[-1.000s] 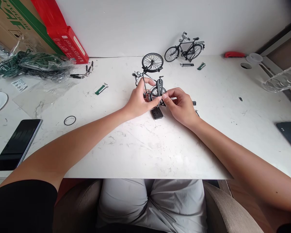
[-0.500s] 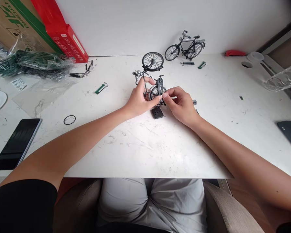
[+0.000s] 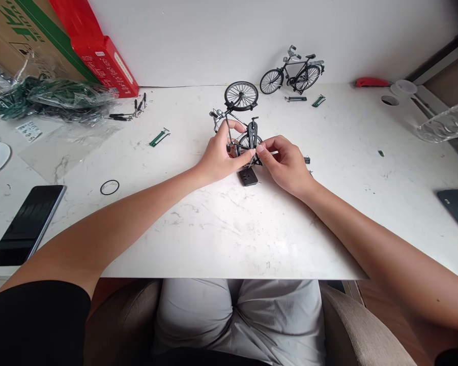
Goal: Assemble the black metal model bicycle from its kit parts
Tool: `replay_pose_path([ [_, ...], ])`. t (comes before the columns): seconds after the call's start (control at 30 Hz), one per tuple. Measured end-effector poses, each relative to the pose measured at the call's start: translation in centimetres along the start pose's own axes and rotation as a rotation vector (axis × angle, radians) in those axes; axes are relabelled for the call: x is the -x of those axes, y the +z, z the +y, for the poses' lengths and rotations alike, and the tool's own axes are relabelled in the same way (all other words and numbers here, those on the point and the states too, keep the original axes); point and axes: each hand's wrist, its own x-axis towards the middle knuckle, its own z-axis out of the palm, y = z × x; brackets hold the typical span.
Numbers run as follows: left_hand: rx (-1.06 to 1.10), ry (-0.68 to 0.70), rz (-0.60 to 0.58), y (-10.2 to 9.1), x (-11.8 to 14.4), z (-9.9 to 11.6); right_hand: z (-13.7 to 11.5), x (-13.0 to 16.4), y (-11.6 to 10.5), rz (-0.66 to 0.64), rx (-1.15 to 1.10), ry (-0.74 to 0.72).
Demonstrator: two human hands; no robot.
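Note:
A black model bicycle [image 3: 241,96] is held tilted above the white table, its front wheel pointing away from me. My left hand [image 3: 223,155] grips it around the frame and rear wheel, thumb pressed near the chain cover [image 3: 253,133]. Close against the rear end, my right hand [image 3: 284,162] has its thumb and forefinger pinched together at the wheel; whether a small part sits between those fingertips is hidden. A small black rectangular piece [image 3: 248,177] lies just below the hands.
A second model bicycle [image 3: 292,73] stands by the wall. Small green parts [image 3: 159,137], a black ring [image 3: 110,187] and a phone [image 3: 26,223] lie to the left. Plastic bags [image 3: 53,104] and a red box [image 3: 109,66] are at the back left; a clear bottle [image 3: 448,121] is at right.

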Motion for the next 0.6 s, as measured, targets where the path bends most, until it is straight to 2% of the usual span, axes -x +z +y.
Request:
replay_pose_path([
  [0.6,-0.002,-0.047,-0.010,-0.13,-0.06,0.25,-0.12,-0.02,-0.14,-0.021,0.035,0.006],
])
